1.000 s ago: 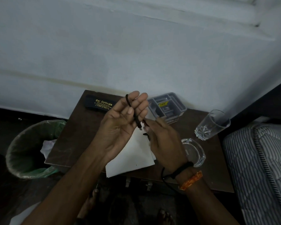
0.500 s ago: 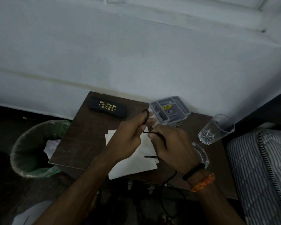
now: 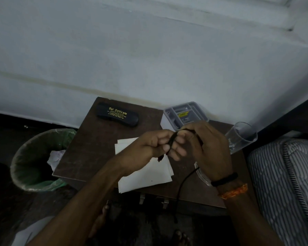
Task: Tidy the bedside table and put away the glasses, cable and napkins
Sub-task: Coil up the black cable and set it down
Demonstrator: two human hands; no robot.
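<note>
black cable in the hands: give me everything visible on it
The thin black cable looks like flexible rubber-coated cord. Its upper part is gathered between both hands above the white paper napkins: the left hand pinches it, the right hand grips it. A loose tail hangs past the brown table's front edge toward the floor. Its connectors are unclear.

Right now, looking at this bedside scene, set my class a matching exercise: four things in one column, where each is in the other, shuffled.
Things
1. glasses case
2. black cable
3. grey tray
4. crumpled paper

Places
A. in the green-lined bin
B. back right of the table, by the wall
C. held in both hands, tail hanging over the front edge
D. back left of the table

Pairs: 1-D, 2-C, 3-B, 4-A
</note>
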